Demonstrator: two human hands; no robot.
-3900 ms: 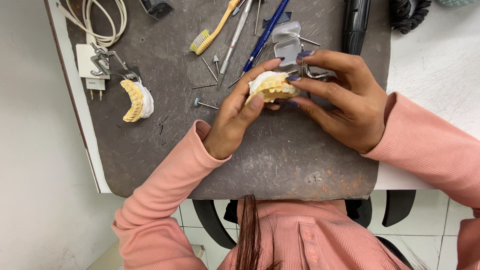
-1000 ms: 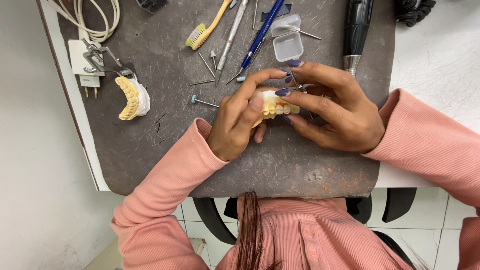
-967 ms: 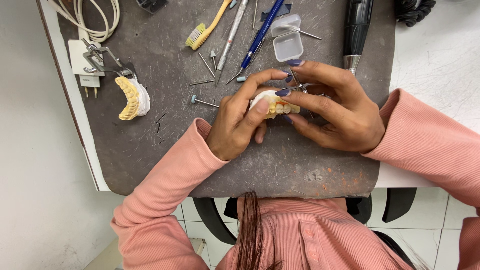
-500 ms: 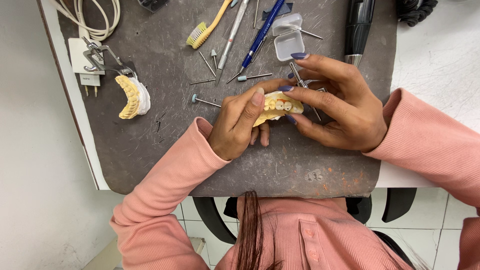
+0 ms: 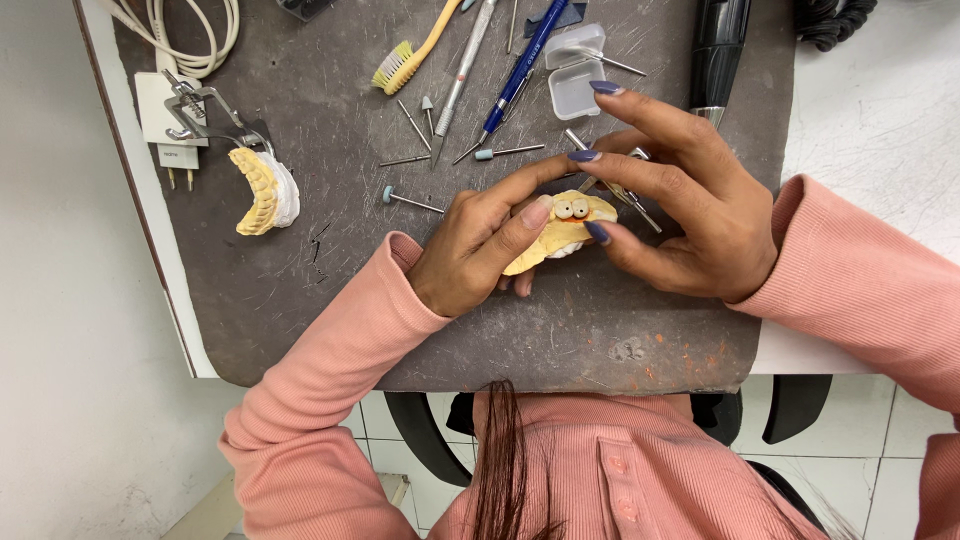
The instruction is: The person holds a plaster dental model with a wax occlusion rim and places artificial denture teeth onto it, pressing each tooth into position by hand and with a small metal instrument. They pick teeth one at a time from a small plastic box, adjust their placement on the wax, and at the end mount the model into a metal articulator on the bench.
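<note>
**Head view: two hands close on a yellow dental cast at a scarred grey bench mat**

Head view, looking straight down: a person in a pink ribbed top works over a dark grey mat point(image 5: 300, 300) laid on a white bench. Both hands meet at the middle of the mat, where a yellow plaster dental cast point(image 5: 560, 232) sits between them, just above the mat. The left hand point(image 5: 478, 250) pinches the cast from the near side, thumb pressed along its top edge. The right hand point(image 5: 690, 225) curls in from the far side, fingertips touching the cast, index finger lifted and spread; a thin metal instrument point(image 5: 625, 195) lies under those fingers.

The cast looks stiff, light and brittle, likely to chip at the teeth if dropped, so the thick base and flanks seem the safer places to grip, as the left hand does.

Counted, largest first: one black handpiece point(image 5: 720, 50) at the top edge; one white plug adapter with coiled cord point(image 5: 165, 105); two casts in all, the second cast point(image 5: 262, 190) lying clamped in a wire frame at the left, well apart; one yellow toothbrush point(image 5: 410, 55); one blue pen-like tool point(image 5: 520, 65); one small clear box point(image 5: 575, 70), lid open; and about five loose burs point(image 5: 410, 198) scattered between.
</note>
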